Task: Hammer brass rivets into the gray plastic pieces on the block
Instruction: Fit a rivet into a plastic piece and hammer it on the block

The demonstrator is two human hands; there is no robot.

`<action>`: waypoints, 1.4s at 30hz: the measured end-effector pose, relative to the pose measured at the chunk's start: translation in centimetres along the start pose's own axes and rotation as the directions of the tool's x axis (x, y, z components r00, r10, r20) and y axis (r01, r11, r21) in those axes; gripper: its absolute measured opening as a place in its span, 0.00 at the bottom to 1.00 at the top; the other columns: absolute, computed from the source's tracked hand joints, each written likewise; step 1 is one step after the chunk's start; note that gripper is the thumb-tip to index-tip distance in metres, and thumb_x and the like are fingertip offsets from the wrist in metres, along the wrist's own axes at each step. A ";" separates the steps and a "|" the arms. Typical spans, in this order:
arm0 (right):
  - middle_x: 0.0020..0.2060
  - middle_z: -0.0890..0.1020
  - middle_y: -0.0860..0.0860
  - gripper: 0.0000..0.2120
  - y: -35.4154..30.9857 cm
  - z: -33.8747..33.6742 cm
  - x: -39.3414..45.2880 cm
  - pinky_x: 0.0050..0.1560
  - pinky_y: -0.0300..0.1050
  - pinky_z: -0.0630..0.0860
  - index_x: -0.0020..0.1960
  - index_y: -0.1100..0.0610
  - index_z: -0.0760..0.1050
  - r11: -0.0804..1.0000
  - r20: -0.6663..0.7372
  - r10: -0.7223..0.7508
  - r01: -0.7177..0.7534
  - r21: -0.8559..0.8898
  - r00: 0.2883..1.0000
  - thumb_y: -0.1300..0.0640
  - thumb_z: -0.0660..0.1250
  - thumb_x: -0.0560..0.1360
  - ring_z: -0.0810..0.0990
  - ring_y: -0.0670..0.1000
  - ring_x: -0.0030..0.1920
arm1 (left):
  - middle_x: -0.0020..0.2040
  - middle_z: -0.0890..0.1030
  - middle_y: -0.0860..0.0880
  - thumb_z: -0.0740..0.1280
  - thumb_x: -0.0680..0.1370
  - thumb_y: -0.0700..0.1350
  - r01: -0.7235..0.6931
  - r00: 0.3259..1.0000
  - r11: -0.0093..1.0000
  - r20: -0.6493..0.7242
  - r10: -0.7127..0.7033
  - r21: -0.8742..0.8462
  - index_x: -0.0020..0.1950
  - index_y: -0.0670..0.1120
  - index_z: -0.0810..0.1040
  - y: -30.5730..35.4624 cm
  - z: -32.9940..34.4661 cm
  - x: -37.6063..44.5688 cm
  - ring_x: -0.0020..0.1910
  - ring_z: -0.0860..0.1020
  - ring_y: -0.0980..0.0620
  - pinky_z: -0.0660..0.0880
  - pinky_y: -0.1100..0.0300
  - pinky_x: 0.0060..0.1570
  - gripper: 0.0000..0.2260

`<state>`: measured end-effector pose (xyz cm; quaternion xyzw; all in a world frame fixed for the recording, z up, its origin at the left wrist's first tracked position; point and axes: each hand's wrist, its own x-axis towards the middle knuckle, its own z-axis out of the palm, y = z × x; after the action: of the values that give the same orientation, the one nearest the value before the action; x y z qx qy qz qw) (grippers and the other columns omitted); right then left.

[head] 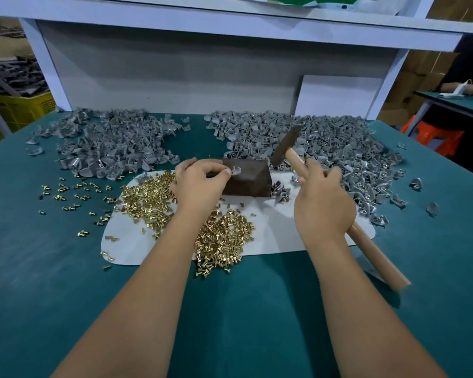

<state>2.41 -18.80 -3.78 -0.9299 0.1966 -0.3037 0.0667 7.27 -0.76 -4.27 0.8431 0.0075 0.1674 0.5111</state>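
Frame centre: left hand (200,178) pinches gray plastic piece (236,170) on dark block (247,178); right hand (321,199) grips raised hammer (287,144).

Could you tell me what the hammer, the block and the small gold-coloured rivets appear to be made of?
The hammer looks like a dull grey-brown metal head on a pale, smooth wooden handle held by the right hand. The block is dark brown and matte, probably steel or dense wood; the picture cannot settle which. The rivets are shiny yellow metal, consistent with brass.
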 end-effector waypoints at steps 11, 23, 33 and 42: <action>0.50 0.79 0.58 0.10 0.6 0.6 0.1 0.44 0.48 0.66 0.53 0.59 0.78 0.996 0.174 0.013 0.002 -0.086 0.985 0.57 0.61 0.77 0.75 0.61 0.52 | 0.46 0.73 0.73 0.70 0.77 0.50 -0.056 0.996 0.994 0.062 0.062 -0.095 0.38 0.61 0.79 0.1 -0.4 0.2 0.69 0.63 0.54 0.55 0.48 0.69 0.08; 0.50 0.82 0.47 0.10 -5.2 0.3 -1.4 0.54 0.53 0.79 0.59 0.48 0.76 0.520 0.353 -0.187 -0.212 0.827 0.917 0.53 0.65 0.78 0.80 0.48 0.51 | 0.51 0.77 0.69 0.71 0.76 0.50 -0.216 0.963 0.972 0.144 0.228 -0.094 0.46 0.61 0.81 0.2 -0.4 -0.3 0.67 0.62 0.56 0.57 0.44 0.71 0.05; 0.69 0.70 0.53 0.32 -6.5 1.4 5.5 0.64 0.55 0.70 0.76 0.47 0.57 0.698 0.267 0.146 -0.290 0.655 0.953 0.54 0.68 0.76 0.70 0.54 0.66 | 0.46 0.75 0.70 0.70 0.77 0.48 -0.178 0.981 0.984 0.072 0.178 0.001 0.46 0.62 0.80 -0.7 -0.9 0.9 0.65 0.67 0.54 0.62 0.43 0.69 0.07; 0.64 0.68 0.56 0.25 -7.7 3.8 1.0 0.67 0.55 0.61 0.69 0.53 0.68 0.902 -0.113 -0.140 0.174 0.395 0.984 0.58 0.67 0.73 0.65 0.57 0.66 | 0.53 0.81 0.59 0.65 0.78 0.47 -0.117 0.990 0.970 -0.053 0.131 0.212 0.54 0.55 0.84 -1.5 -2.0 2.1 0.64 0.70 0.50 0.64 0.46 0.68 0.09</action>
<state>7.87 -12.20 -4.39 -0.8956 0.0569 -0.3801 0.2239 8.88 2.07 -4.20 0.8848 -0.0105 0.2253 0.4078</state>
